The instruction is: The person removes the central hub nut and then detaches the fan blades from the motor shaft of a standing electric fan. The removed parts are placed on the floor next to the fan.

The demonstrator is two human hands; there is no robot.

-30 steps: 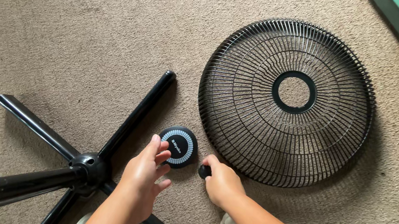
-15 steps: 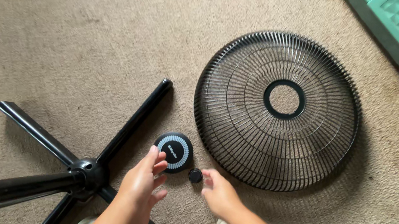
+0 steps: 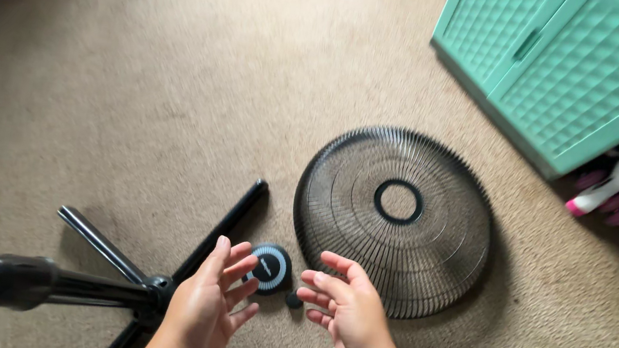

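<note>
Beside the fan grille point(image 3: 394, 216), both hands point(image 3: 280, 310) hover open, empty, above a round cap point(image 3: 271, 267).

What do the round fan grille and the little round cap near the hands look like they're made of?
The fan grille looks like thin metal wire, coated black: fine radiating spokes with a dull sheen, though moulded plastic cannot be ruled out. The round cap looks like moulded plastic, black with a bluish-grey ring and a smooth, slightly glossy face. Both lie on the beige carpet, a short-pile woven fabric.
</note>
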